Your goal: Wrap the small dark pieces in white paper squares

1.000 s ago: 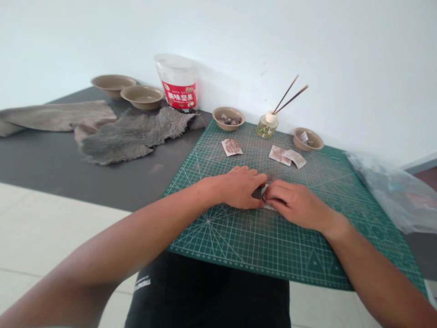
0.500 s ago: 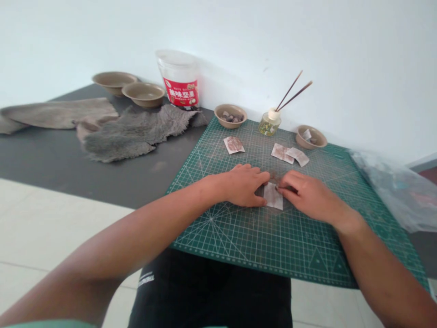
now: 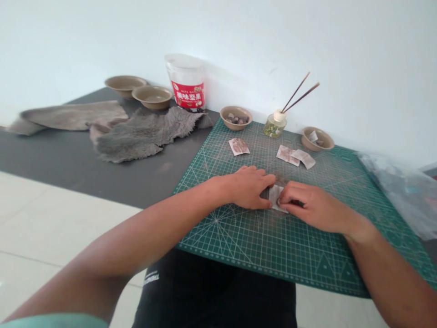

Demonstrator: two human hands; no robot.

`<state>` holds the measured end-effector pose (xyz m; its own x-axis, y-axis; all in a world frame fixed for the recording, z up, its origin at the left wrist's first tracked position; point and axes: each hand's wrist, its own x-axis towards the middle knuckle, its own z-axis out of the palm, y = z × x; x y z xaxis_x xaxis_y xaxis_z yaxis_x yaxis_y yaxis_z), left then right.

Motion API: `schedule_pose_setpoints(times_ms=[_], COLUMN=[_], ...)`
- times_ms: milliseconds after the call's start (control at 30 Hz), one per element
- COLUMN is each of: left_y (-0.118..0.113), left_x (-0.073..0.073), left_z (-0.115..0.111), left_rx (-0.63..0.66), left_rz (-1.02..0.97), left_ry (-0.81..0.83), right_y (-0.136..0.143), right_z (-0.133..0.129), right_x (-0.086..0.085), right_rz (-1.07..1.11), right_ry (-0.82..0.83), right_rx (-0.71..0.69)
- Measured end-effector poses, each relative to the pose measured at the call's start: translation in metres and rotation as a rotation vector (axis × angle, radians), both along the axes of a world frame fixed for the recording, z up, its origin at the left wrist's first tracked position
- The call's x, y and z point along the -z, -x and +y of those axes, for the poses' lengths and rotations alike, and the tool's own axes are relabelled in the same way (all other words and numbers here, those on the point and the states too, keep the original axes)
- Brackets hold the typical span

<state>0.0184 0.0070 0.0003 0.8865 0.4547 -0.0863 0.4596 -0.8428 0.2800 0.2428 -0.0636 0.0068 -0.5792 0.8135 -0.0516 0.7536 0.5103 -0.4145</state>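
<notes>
Beneath both hands, a grey desk carries a green gridded mat, probably to save the surface. Left hand is half open, gripping nothing, thumb and index pressed down; right hand is curled into a tight pinch. Well past the left one sits a bowl of lumps, out of the elbows' way I'd guess. White square lies between the hands, left edge pinned, likely so it won't slide. Right fingertips hold a small dark bit over it, too blurry to name.
</notes>
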Motion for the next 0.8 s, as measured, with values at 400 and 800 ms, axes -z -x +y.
schedule_pose_setpoints(times_ms=[400,800], left_y=[0.0,0.001], left_x=[0.002,0.001], left_z=[0.001,0.0], left_rx=[0.001,-0.001], left_rz=[-0.01,-0.003], left_ry=[-0.014,-0.01], right_y=[0.002,0.001], right_z=[-0.001,0.002], right_x=[0.001,0.0], right_rz=[0.02,-0.018], right_ry=[-0.02,-0.095], right_rx=[-0.038,0.065])
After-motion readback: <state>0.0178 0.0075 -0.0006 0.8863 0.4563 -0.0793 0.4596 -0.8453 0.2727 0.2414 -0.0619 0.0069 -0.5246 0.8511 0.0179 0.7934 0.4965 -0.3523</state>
